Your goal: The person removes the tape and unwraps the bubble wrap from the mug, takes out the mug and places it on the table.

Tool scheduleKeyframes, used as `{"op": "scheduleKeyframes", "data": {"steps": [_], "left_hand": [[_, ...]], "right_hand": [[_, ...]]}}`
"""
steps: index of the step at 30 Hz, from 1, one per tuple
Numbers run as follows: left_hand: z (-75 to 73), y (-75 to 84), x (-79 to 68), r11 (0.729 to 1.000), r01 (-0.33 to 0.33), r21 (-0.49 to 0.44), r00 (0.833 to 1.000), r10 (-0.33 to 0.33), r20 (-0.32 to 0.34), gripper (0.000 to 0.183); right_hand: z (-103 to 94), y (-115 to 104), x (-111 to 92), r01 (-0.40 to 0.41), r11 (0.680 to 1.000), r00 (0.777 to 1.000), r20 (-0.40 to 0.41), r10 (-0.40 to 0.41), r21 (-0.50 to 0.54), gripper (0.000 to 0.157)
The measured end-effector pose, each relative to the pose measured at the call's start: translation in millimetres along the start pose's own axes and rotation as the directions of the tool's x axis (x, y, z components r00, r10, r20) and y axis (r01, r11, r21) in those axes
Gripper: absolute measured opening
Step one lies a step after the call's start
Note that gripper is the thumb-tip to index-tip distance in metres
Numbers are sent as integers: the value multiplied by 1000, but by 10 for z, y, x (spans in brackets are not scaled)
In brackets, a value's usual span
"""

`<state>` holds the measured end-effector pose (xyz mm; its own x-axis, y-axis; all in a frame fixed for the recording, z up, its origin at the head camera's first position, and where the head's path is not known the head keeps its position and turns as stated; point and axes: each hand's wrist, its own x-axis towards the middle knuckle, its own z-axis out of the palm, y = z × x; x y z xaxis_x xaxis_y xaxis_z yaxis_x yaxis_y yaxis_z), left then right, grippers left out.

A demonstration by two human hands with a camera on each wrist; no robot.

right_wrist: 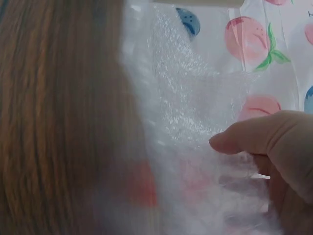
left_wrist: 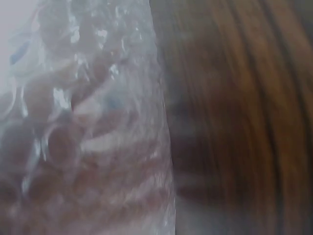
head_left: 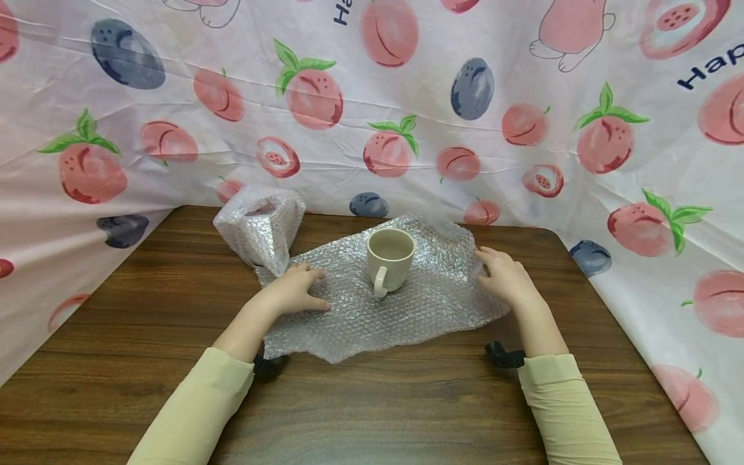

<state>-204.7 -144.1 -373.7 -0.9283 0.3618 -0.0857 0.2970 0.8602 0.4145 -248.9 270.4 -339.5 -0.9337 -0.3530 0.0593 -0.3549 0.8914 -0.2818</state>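
Note:
A cream mug point(head_left: 395, 271) stands upright on a spread sheet of bubble wrap point(head_left: 343, 316), its handle toward the front. At the sheet's left side is my left hand point(head_left: 295, 289), thumb and fingers apart and bent a little over the wrap. In the left wrist view bubble wrap point(left_wrist: 112, 161) fills the left half, with blurred finger-like shapes behind it. My right hand point(head_left: 507, 276) holds the right edge. The right wrist view shows its thumb point(right_wrist: 234, 137) on one side of the wrap point(right_wrist: 186, 117) and the fingers behind it.
A bundle of bubble wrap point(head_left: 258, 226) stands at the back left, close to the sheet and my left hand. The brown wooden table point(head_left: 360, 407) has a fruit-printed white cloth point(head_left: 430, 84) behind it and along its sides.

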Motion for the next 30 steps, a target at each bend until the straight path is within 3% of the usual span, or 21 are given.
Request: {"op": "scheduleKeyframes", "data": {"steps": [5,14,23,30], "left_hand": [[-29,0,-76,999,-41,-10,999,41,5,72],[-68,-44,-179,995,-68,-74,990,76,119,89],[-92,-47,-277,990,-22,-138,956,61,286,104],[-87,-61,-295,996,-24,-87,939,53,340,113]], "right_hand": [[40,96,16,17,999,1000,-3,-17,-39,54],[113,157,9,19,999,996,88,-15,-47,76],[200,245,-32,21,997,990,140,-11,-75,76],[207,266,-45,27,999,978,209,-20,-29,79]]}}
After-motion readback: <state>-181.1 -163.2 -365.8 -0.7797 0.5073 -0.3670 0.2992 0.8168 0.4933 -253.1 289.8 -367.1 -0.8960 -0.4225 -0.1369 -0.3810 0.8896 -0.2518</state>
